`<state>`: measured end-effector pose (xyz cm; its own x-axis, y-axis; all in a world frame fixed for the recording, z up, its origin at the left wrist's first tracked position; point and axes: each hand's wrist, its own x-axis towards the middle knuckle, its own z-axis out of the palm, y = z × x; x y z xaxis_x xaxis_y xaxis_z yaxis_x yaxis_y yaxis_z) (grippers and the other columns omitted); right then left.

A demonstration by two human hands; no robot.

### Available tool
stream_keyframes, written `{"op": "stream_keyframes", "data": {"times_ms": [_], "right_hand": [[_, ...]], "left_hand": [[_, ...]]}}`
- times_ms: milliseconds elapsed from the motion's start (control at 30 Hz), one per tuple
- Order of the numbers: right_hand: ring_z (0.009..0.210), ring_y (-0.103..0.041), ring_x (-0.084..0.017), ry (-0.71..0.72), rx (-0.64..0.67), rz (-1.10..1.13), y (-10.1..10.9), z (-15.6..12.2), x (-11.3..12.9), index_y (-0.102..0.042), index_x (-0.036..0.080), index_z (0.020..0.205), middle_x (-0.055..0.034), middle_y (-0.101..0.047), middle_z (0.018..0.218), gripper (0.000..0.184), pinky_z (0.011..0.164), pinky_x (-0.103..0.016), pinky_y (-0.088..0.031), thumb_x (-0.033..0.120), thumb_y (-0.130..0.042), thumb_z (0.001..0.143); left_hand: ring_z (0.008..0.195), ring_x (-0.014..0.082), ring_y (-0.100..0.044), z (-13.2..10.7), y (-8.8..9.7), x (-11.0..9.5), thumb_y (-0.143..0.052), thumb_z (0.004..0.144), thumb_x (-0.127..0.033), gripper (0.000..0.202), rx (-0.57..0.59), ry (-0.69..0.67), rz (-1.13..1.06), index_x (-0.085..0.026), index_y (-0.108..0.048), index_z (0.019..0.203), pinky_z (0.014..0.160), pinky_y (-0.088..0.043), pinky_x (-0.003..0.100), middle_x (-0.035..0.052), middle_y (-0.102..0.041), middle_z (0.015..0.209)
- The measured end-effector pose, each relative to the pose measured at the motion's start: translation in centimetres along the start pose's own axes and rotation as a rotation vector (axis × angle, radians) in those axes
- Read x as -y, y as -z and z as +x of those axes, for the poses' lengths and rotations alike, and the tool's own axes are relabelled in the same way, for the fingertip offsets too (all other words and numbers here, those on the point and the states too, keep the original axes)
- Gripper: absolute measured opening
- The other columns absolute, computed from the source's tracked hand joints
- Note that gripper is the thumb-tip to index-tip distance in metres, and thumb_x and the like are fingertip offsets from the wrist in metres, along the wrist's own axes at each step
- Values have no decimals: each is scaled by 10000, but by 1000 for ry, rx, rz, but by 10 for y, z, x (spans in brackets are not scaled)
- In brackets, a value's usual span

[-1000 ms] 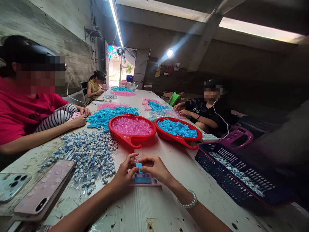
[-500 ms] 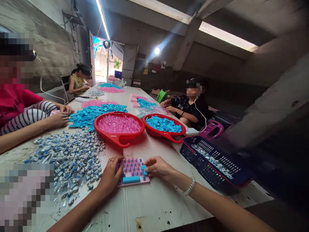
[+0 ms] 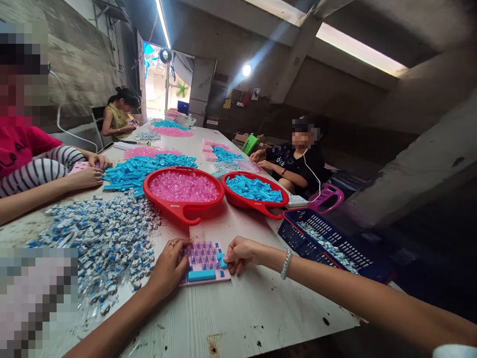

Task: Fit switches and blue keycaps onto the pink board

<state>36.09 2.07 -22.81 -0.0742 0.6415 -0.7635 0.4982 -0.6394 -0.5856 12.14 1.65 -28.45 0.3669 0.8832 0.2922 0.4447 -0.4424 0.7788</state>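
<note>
The pink key board [image 3: 220,279] is lying flat on the white table [image 3: 194,313], near and central, between the person's two hands. A long blue bar [image 3: 201,275] is sitting along its near edge, clear keycaps [image 3: 199,255] are filling the rows beyond, and a blue L-shaped piece [image 3: 221,259] is resting at its right side.

The left hand [image 3: 172,266] is gripping the board's left edge, which is bracing it well; holding it flat should stop the board from skidding or tipping. The right hand [image 3: 244,252] is meeting the L-shaped piece with its fingers curled in close together; whether they are pinching it or only pushing on it, I cannot tell. Good work here is likely calling for lining the piece up squarely first, then pressing straight down and evenly over both its arms, since leaning on one end could leave the other riding high.

Farther out, loose white-and-blue parts [image 3: 108,233] are spreading over the left side, two red basins, left [image 3: 194,206] and right [image 3: 257,203], are standing beyond the board, and a dark blue basket [image 3: 298,236] is sitting to the right. Co-workers are sitting along both sides.
</note>
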Motion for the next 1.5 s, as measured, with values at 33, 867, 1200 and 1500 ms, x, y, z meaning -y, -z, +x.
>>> {"op": "stream_keyframes", "data": {"times_ms": [33, 867, 1200, 1500], "right_hand": [[428, -584, -115, -1, 10, -12, -1, 0, 2, -517, 131, 526, -11, -595, 458, 273, 400, -182, -474, 56, -590, 778], [440, -585, -108, 92, 2, 77, -11, 1, -17, -452, 165, 646, 13, -584, 536, 226, 336, -149, -360, 208, -608, 803], [780, -609, -159, 853, -651, -619, -39, -28, -59, -680, 203, 987, -49, -656, 874, 408, 717, -269, -442, 0, -394, 777], [743, -607, -159, 740, -656, -745, -37, -26, -51, -714, 210, 884, -33, -661, 812, 396, 674, -250, -421, 1, -409, 742]], "left_hand": [[1039, 249, -511, 0, 0, 0, -446, 761, -184, 307, -6, 4, 2, -193, -581, 1037, 921, -412, 423, 79, -600, 1064], [1040, 261, -501, -2, -10, 3, -505, 778, -306, 336, -66, 86, -28, -173, -548, 1084, 931, -411, 445, 97, -584, 1058], [1041, 246, -506, -1, -8, 11, -383, 803, -224, 324, -70, 78, -59, -163, -551, 1073, 944, -397, 441, 104, -597, 1060], [1038, 239, -520, 0, -5, 9, -381, 800, -200, 316, -51, 83, -66, -151, -543, 1068, 945, -399, 432, 107, -599, 1055]]}}
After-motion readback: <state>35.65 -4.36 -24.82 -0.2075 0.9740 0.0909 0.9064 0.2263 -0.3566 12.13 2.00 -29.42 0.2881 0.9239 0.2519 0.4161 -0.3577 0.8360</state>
